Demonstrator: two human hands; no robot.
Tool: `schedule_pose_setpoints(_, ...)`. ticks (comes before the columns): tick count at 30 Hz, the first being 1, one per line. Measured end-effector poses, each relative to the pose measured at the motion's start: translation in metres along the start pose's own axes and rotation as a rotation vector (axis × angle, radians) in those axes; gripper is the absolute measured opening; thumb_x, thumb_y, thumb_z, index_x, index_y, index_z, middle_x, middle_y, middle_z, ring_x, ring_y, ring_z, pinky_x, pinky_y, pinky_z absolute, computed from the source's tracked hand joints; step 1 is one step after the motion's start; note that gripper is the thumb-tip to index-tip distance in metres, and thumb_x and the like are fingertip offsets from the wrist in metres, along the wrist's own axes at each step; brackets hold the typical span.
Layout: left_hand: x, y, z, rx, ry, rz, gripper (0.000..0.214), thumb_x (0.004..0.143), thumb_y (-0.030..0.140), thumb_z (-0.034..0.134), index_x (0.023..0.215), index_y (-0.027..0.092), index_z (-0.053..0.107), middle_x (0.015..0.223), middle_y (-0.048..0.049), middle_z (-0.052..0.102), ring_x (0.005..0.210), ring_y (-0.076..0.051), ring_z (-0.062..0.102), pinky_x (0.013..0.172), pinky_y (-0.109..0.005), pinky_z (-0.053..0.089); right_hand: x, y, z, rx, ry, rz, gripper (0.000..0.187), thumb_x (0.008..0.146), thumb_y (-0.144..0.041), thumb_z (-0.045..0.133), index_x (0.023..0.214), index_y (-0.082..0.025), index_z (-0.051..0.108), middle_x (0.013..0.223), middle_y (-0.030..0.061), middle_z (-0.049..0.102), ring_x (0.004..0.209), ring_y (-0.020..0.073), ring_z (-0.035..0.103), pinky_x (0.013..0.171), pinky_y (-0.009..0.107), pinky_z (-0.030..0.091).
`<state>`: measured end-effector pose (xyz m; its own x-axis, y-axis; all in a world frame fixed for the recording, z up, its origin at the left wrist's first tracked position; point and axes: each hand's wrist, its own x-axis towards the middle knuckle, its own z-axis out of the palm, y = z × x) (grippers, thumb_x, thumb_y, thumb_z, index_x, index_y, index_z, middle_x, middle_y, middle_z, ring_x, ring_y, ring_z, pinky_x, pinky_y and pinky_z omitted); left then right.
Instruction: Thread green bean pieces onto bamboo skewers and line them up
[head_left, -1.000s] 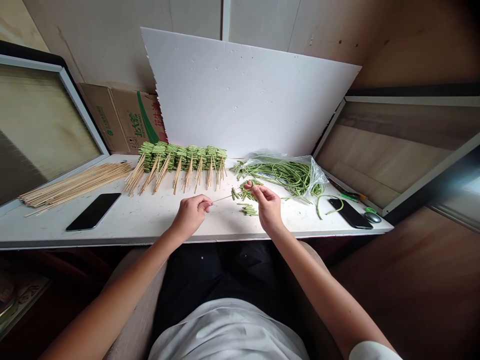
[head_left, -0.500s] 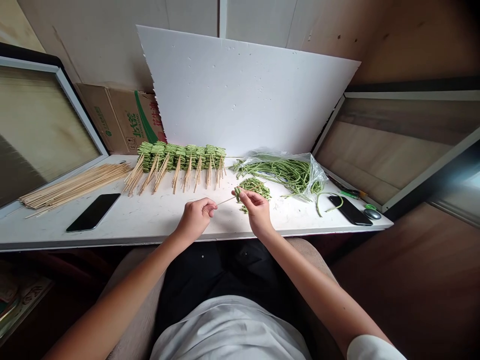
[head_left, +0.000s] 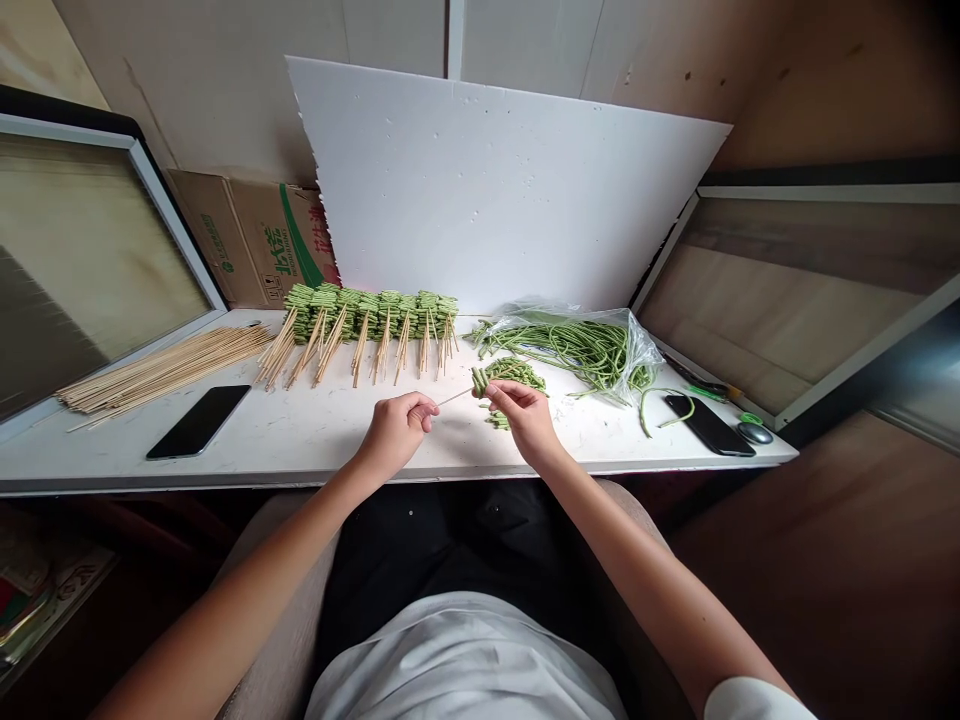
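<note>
Over the front of the white table, my left hand is closed around one end of a thin bamboo skewer. Short green bean pieces sit side by side at the skewer's far end. My right hand pinches a bean piece there with thumb and fingers; its fingertips partly cover the piece. Just behind and below that hand lies a pile of cut bean pieces. Farther back on the left, finished bean skewers are stacked in a row, their sticks pointing toward me.
Loose bamboo skewers lie at the left, near a black phone. A clear plastic bag of long beans rests at the back right. Another phone and a grey mouse are at the right. A white foam board stands behind.
The bean pieces on the skewer now show more plainly, lined up beside my right fingertips. My right hand has shifted slightly; the whole view has moved a little.
</note>
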<state>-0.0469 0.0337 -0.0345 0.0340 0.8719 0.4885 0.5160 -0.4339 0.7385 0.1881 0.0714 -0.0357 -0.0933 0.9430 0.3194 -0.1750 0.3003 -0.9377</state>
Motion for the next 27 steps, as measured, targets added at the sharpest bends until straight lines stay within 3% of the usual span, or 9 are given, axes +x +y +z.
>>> schedule_pose_setpoints(9, 0.001, -0.001, 0.0, 0.002, -0.03, -0.004, 0.027, 0.097, 0.023, 0.055, 0.081, 0.019, 0.076, 0.061, 0.0001, 0.066, 0.056, -0.015, 0.058, 0.063, -0.028, 0.049, 0.004, -0.01, -0.008, -0.067, -0.168, 0.016, 0.035, 0.088, -0.059, 0.081, 0.098, -0.026, 0.085, 0.107, 0.0041, 0.084, 0.097, 0.022, 0.072, 0.081, 0.033, 0.054)
schedule_pose_setpoints(14, 0.0, -0.002, 0.002, 0.013, -0.035, 0.007, 0.026, 0.096, 0.023, 0.056, 0.08, 0.02, 0.076, 0.06, 0.0008, 0.066, 0.054, -0.015, 0.057, 0.062, -0.028, 0.048, 0.004, -0.014, -0.009, -0.081, -0.15, 0.023, 0.038, 0.081, -0.06, 0.086, 0.095, -0.024, 0.085, 0.099, 0.0051, 0.084, 0.096, 0.0241, 0.074, 0.089, 0.037, 0.056)
schedule_pose_setpoints(18, 0.001, -0.003, 0.001, 0.009, -0.025, 0.006, 0.026, 0.096, 0.024, 0.056, 0.082, 0.019, 0.077, 0.061, 0.0001, 0.067, 0.055, -0.015, 0.058, 0.061, -0.027, 0.048, 0.01, -0.015, -0.017, -0.113, -0.139, 0.023, 0.045, 0.08, -0.063, 0.087, 0.104, -0.025, 0.086, 0.104, 0.0068, 0.085, 0.1, 0.0268, 0.075, 0.092, 0.041, 0.057)
schedule_pose_setpoints(22, 0.003, -0.003, -0.002, 0.007, -0.003, -0.004, 0.027, 0.098, 0.025, 0.056, 0.084, 0.019, 0.078, 0.064, -0.0013, 0.069, 0.059, -0.016, 0.062, 0.063, -0.028, 0.049, 0.019, -0.012, -0.037, -0.456, -0.193, -0.132, 0.041, 0.097, -0.061, 0.07, 0.116, -0.028, 0.085, 0.112, 0.0088, 0.083, 0.108, 0.0315, 0.071, 0.095, 0.047, 0.055)
schedule_pose_setpoints(25, 0.004, -0.004, -0.004, 0.014, 0.0, -0.004, 0.028, 0.1, 0.027, 0.055, 0.085, 0.019, 0.077, 0.066, -0.0013, 0.07, 0.061, -0.017, 0.063, 0.065, -0.028, 0.05, 0.023, 0.004, -0.05, -0.887, -0.197, -0.272, 0.035, 0.104, -0.049, 0.061, 0.105, -0.025, 0.086, 0.099, 0.0133, 0.08, 0.106, 0.0355, 0.064, 0.098, 0.054, 0.05)
schedule_pose_setpoints(27, 0.004, -0.004, -0.004, 0.017, -0.005, -0.005, 0.028, 0.1, 0.028, 0.055, 0.085, 0.019, 0.076, 0.066, -0.0009, 0.07, 0.06, -0.017, 0.062, 0.065, -0.028, 0.05, 0.024, 0.019, -0.055, -1.124, -0.194, -0.287, 0.035, 0.106, -0.041, 0.058, 0.099, -0.021, 0.086, 0.096, 0.0172, 0.076, 0.105, 0.0377, 0.06, 0.096, 0.055, 0.048)
